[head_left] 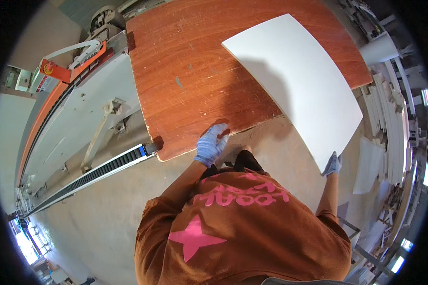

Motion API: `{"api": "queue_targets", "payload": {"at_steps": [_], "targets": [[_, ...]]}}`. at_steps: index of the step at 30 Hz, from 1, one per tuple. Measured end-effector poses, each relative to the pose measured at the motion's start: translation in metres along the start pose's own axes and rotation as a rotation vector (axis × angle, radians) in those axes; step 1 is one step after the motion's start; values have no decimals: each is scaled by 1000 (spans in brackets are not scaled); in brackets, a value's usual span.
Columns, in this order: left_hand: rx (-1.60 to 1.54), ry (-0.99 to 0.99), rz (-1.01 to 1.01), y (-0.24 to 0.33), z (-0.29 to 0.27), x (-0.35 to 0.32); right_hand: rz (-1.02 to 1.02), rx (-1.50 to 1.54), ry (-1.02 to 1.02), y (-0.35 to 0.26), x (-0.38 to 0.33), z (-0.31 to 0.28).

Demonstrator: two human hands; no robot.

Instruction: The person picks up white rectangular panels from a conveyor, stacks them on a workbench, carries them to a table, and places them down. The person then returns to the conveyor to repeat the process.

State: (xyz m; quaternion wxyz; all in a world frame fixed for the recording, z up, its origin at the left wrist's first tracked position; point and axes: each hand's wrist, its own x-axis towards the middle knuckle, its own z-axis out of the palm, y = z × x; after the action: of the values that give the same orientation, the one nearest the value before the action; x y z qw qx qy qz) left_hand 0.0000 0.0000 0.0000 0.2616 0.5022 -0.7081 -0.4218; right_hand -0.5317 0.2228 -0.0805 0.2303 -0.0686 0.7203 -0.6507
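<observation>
A large white panel (pixel 302 78) lies slantwise over the right part of a reddish-brown wooden table (pixel 176 71), its near corner jutting past the table's front edge. My right hand (pixel 333 164), in a blue-grey glove, grips that near corner, the thumb on the panel's face; the other fingers are mostly hidden. My left hand (pixel 210 145), gloved alike, hovers at the table's front edge, its fingers apart and nothing in them. Whether its fingertips touch the edge I cannot tell.
Left of the table stands a long machine with an orange curved guard (pixel 57 71) and a black roller track (pixel 100 175) running toward the table's corner. A motor (pixel 107 18) sits behind it. At the right are stacked pale boards (pixel 390 114) and a white sheet (pixel 369 166) near the floor.
</observation>
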Motion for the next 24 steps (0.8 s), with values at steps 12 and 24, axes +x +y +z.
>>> {"api": "queue_targets", "payload": {"at_steps": [12, 24], "targets": [[77, 497, -115, 36, 69, 51, -4, -765, -511, -92, 233, 24], [222, 551, -255, 106, 83, 153, -159, -694, -678, -111, 351, 115]]}}
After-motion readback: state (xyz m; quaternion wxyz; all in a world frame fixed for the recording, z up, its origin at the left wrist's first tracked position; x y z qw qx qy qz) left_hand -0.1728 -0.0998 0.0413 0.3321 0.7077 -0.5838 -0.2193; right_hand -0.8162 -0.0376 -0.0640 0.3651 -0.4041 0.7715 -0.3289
